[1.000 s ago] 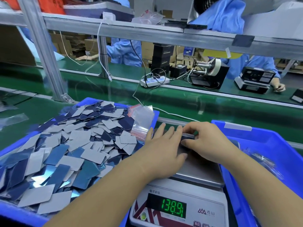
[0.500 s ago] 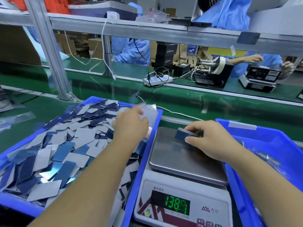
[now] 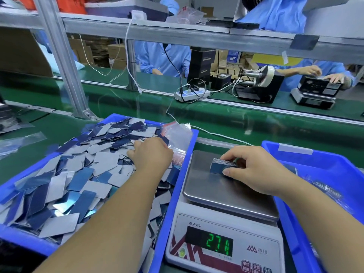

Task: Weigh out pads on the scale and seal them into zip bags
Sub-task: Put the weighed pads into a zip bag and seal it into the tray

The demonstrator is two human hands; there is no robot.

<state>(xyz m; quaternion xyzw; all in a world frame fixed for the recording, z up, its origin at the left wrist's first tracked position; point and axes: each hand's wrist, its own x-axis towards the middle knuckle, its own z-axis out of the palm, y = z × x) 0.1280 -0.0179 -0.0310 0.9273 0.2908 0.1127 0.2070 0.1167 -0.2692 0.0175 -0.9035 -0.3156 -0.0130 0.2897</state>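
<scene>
A green assembly-line surface [image 3: 256,123] carries everything. Nearest, the scale [image 3: 224,229] sits at its near edge. On the scale's steel platform the right hand [image 3: 254,170] pinches a small stack of pads [image 3: 220,167] by its edges, wrist low; the pads look thin, light and slippery, so squeezing the stack's sides seems wise. Farther left, the left hand [image 3: 151,154], fingers curled, reaches into the blue bin [image 3: 183,174] of loose pads beside zip bags [image 3: 177,136]; its grasp cannot be told.

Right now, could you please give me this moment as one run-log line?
left hand: reaching into pads bin | right hand: gripping pad stack on scale | zip bags: unused
</scene>
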